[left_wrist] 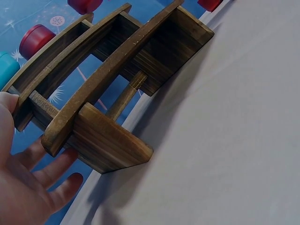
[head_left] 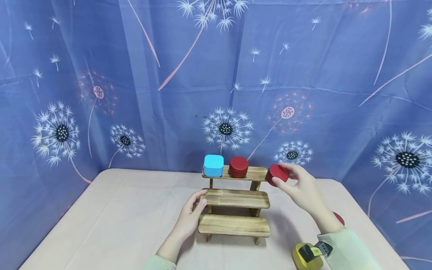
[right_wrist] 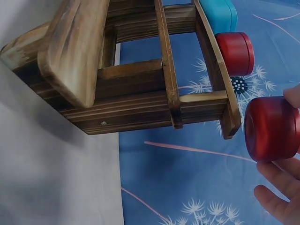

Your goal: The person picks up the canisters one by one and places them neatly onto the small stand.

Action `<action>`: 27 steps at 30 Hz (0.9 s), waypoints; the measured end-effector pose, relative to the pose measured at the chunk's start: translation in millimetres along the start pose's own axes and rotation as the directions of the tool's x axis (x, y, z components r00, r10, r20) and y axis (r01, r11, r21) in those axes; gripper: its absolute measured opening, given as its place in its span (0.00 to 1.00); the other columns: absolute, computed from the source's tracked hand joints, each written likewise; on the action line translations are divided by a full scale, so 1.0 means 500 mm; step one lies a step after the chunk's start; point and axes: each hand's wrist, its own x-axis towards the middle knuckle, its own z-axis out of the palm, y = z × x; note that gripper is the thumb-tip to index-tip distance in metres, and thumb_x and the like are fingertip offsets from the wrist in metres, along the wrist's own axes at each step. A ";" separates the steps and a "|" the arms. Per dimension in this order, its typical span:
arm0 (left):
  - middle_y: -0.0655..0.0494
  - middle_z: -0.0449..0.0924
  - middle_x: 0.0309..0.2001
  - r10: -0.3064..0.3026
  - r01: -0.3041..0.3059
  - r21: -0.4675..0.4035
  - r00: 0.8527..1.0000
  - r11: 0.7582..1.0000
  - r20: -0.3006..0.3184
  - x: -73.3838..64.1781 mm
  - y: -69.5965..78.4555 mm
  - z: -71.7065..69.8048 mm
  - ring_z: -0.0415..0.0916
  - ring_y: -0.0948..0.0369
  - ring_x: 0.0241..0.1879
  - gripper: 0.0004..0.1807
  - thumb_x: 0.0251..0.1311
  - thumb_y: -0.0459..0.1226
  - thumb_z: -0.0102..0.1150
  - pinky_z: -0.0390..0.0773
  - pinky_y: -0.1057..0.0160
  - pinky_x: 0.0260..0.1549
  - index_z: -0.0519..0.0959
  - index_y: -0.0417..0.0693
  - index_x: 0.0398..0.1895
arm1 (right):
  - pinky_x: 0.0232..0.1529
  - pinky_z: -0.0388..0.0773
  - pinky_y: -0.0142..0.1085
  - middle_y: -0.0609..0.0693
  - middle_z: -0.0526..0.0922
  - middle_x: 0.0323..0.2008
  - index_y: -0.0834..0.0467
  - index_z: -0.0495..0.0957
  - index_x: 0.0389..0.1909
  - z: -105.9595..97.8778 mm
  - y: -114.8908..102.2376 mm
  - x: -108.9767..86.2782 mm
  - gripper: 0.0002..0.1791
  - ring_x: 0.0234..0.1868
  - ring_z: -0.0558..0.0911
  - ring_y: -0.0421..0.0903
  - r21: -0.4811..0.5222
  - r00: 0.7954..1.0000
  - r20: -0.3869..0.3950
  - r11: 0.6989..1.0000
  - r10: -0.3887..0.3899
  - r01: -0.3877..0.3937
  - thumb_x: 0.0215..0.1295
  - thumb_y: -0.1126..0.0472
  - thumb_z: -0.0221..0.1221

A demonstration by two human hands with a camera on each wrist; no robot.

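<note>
A three-tier wooden stand (head_left: 236, 225) stands on the table. On its top tier sit a light-blue rounded-square tin (head_left: 213, 166) at the left and a round red tin (head_left: 238, 167) beside it. My right hand (head_left: 302, 187) pinches a second round red tin (head_left: 277, 175) between thumb and fingers, just off the top tier's right end; in the right wrist view this held tin (right_wrist: 272, 129) is apart from the stand. My left hand (head_left: 190, 215) grips the left end of the middle tier, thumb above it, with the other fingers lower down in the left wrist view.
A yellow tin (head_left: 305, 258) lies near the front right, partly under the right wrist, which wears a dark strapped device. Another red object (head_left: 338, 218) shows partly behind the right forearm. A blue dandelion-print curtain (head_left: 182, 112) hangs behind the pale table (head_left: 118, 225).
</note>
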 end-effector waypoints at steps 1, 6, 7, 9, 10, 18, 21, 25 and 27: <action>0.49 0.67 0.66 -0.002 0.002 0.002 1.000 1.000 0.001 0.000 0.000 0.000 0.63 0.47 0.65 0.19 0.69 0.43 0.47 0.58 0.45 0.68 0.70 0.53 0.62 | 0.40 0.75 0.22 0.55 0.81 0.46 0.61 0.76 0.54 0.002 -0.001 0.002 0.26 0.39 0.79 0.36 0.003 1.000 0.004 1.000 0.001 -0.001 0.53 0.59 0.68; 0.49 0.67 0.66 0.000 0.000 0.005 1.000 1.000 0.002 0.000 0.001 0.000 0.62 0.47 0.66 0.19 0.69 0.43 0.47 0.58 0.44 0.68 0.70 0.53 0.62 | 0.34 0.78 0.28 0.56 0.81 0.47 0.61 0.76 0.55 0.009 -0.005 0.011 0.27 0.39 0.83 0.50 0.014 1.000 0.026 1.000 0.017 -0.018 0.54 0.58 0.68; 0.48 0.67 0.66 0.001 -0.001 0.003 1.000 1.000 0.003 -0.001 0.001 0.000 0.62 0.46 0.66 0.19 0.69 0.43 0.47 0.58 0.44 0.68 0.70 0.53 0.62 | 0.34 0.78 0.29 0.57 0.81 0.48 0.61 0.76 0.55 0.011 -0.006 0.013 0.27 0.39 0.83 0.51 0.019 0.999 0.033 1.000 0.022 -0.022 0.54 0.57 0.68; 0.48 0.67 0.66 0.003 -0.003 0.004 1.000 1.000 0.003 -0.001 0.001 -0.001 0.61 0.46 0.66 0.19 0.69 0.43 0.47 0.57 0.44 0.68 0.70 0.53 0.62 | 0.35 0.80 0.34 0.57 0.81 0.48 0.61 0.75 0.56 0.014 -0.007 0.016 0.28 0.40 0.83 0.53 0.024 0.999 0.045 0.999 0.027 -0.029 0.54 0.57 0.68; 0.48 0.67 0.66 0.004 -0.004 0.004 1.000 1.000 0.003 -0.001 0.002 -0.001 0.61 0.46 0.66 0.20 0.69 0.43 0.47 0.58 0.44 0.68 0.70 0.53 0.62 | 0.35 0.81 0.35 0.58 0.81 0.49 0.61 0.75 0.56 0.015 -0.008 0.017 0.28 0.40 0.83 0.53 0.025 0.998 0.050 0.999 0.031 -0.032 0.54 0.57 0.68; 0.47 0.66 0.66 0.004 -0.004 0.003 1.000 1.000 0.008 -0.004 0.003 -0.001 0.58 0.44 0.68 0.20 0.69 0.43 0.47 0.56 0.44 0.68 0.70 0.52 0.62 | 0.38 0.81 0.40 0.58 0.80 0.50 0.61 0.75 0.56 0.030 -0.013 0.021 0.28 0.42 0.83 0.54 0.044 0.995 0.083 0.997 0.056 -0.059 0.54 0.56 0.68; 0.47 0.66 0.67 0.003 -0.003 0.004 1.000 1.000 0.007 -0.004 0.002 -0.001 0.57 0.44 0.69 0.20 0.69 0.43 0.47 0.55 0.44 0.68 0.70 0.52 0.62 | 0.38 0.82 0.39 0.58 0.81 0.50 0.61 0.75 0.56 0.035 -0.012 0.023 0.28 0.42 0.82 0.53 0.061 0.995 0.086 0.997 0.051 -0.056 0.54 0.57 0.68; 0.48 0.66 0.67 0.005 -0.005 0.001 1.000 1.000 0.005 -0.003 0.001 -0.002 0.56 0.45 0.69 0.19 0.69 0.43 0.47 0.55 0.45 0.69 0.70 0.52 0.62 | 0.42 0.81 0.37 0.58 0.80 0.51 0.61 0.72 0.59 0.038 -0.010 0.027 0.31 0.45 0.81 0.51 0.083 0.995 0.091 0.995 0.046 -0.053 0.54 0.57 0.68; 0.48 0.66 0.67 0.004 -0.004 -0.001 1.000 1.000 0.006 -0.002 0.001 -0.002 0.56 0.45 0.69 0.19 0.69 0.43 0.47 0.54 0.45 0.69 0.70 0.52 0.62 | 0.43 0.80 0.36 0.59 0.80 0.52 0.61 0.70 0.61 0.038 -0.009 0.026 0.34 0.46 0.80 0.52 0.088 0.994 0.100 0.994 0.051 -0.060 0.53 0.57 0.69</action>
